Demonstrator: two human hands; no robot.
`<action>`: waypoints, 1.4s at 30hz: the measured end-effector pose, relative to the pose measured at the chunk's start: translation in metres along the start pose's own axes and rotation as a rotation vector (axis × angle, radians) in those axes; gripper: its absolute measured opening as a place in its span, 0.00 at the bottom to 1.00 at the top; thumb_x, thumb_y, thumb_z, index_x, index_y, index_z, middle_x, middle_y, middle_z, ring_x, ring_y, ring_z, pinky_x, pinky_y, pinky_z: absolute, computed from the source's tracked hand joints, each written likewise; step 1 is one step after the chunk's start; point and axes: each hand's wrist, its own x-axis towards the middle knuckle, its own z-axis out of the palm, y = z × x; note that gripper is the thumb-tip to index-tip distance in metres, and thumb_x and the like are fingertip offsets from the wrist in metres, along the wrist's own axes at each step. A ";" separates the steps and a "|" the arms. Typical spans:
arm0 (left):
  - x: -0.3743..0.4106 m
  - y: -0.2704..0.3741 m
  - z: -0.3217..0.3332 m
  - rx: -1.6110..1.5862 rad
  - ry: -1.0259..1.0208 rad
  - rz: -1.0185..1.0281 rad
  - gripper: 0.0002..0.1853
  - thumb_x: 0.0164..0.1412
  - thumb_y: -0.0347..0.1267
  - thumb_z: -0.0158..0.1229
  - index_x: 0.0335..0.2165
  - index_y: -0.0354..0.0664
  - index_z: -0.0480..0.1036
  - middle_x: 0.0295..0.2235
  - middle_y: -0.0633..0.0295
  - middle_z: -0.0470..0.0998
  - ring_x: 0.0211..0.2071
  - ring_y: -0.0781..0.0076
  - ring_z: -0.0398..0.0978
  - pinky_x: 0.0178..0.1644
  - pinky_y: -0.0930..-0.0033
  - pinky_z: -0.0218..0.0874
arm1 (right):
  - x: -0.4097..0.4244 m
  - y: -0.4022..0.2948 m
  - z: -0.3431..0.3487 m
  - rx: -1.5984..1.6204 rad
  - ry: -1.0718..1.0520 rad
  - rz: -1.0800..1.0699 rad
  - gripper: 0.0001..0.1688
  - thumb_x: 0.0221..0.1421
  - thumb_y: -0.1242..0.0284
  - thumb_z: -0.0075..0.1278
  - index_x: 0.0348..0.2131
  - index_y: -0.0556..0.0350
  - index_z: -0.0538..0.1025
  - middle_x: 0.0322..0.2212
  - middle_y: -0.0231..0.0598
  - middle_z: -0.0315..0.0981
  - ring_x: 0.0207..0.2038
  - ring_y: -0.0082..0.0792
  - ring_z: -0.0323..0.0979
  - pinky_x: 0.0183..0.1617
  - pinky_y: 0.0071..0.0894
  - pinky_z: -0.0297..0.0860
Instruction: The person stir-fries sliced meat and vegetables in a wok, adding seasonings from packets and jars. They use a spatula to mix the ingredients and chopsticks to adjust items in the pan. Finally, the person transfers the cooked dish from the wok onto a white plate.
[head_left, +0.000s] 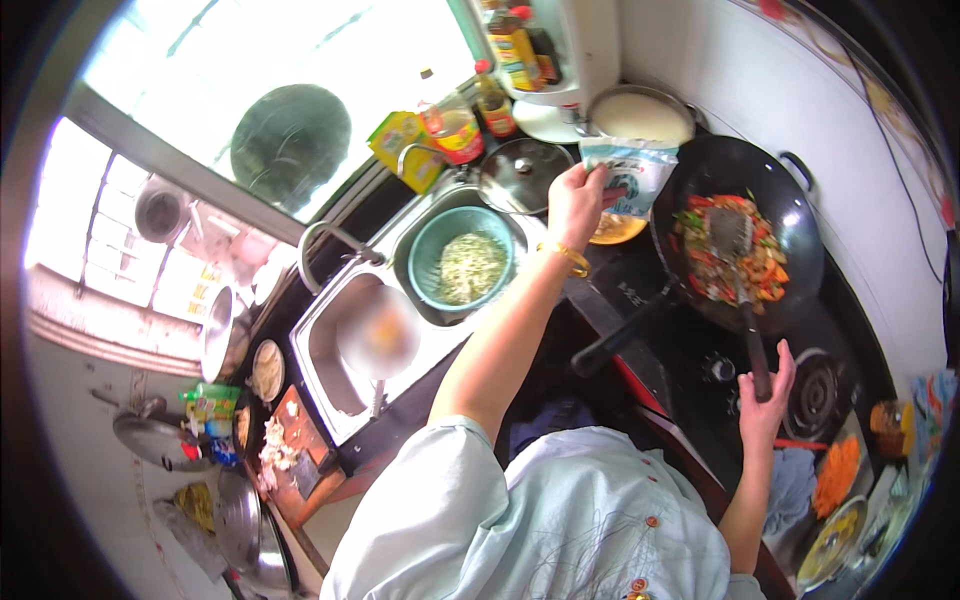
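Observation:
My left hand (581, 202), a gold bracelet at its wrist, holds a white and light-blue plastic packet (634, 176) between the pot and the wok. My right hand (766, 397) is at the end of the dark handle of a spatula (729, 231); its thumb and a finger stand apart, and how firmly it holds the handle is hard to tell. The spatula's metal blade rests on chopped orange, red and green vegetables with pieces that look like meat (769, 259) in a black wok (795, 217). An orange plate of food (619, 229) is partly hidden beneath the packet.
A pot of whitish liquid (641, 116) stands behind the packet, beside a glass lid (525, 174). The wok's long handle (622, 334) juts toward my body. A teal basin (416, 259) of shredded greens sits in the double sink. A cutting board (300, 491) with a cleaver lies at left.

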 end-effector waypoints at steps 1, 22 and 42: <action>-0.004 0.007 -0.017 -0.054 0.032 -0.020 0.11 0.58 0.30 0.45 0.36 0.32 0.66 0.32 0.59 0.72 0.30 0.65 0.75 0.35 0.71 0.68 | 0.006 -0.005 0.005 0.078 -0.012 0.020 0.31 0.46 0.76 0.49 0.51 0.56 0.59 0.49 0.42 0.55 0.38 0.33 0.64 0.37 0.28 0.64; 0.074 0.012 -0.464 -0.101 0.903 0.080 0.22 0.56 0.31 0.46 0.47 0.30 0.54 0.40 0.47 0.67 0.34 0.52 0.74 0.33 0.67 0.70 | 0.243 -0.133 -0.024 -0.222 -0.066 0.523 0.26 0.42 0.51 0.51 0.27 0.57 0.69 0.19 0.32 0.68 0.09 0.19 0.60 0.09 0.14 0.54; 0.139 -0.012 -0.496 -0.268 0.918 0.023 0.22 0.60 0.34 0.41 0.49 0.34 0.53 0.41 0.48 0.66 0.34 0.54 0.74 0.34 0.68 0.70 | 0.222 -0.097 -0.071 -0.477 0.206 0.475 0.23 0.49 0.47 0.43 0.23 0.45 0.67 0.16 0.23 0.63 0.08 0.10 0.53 0.09 0.06 0.48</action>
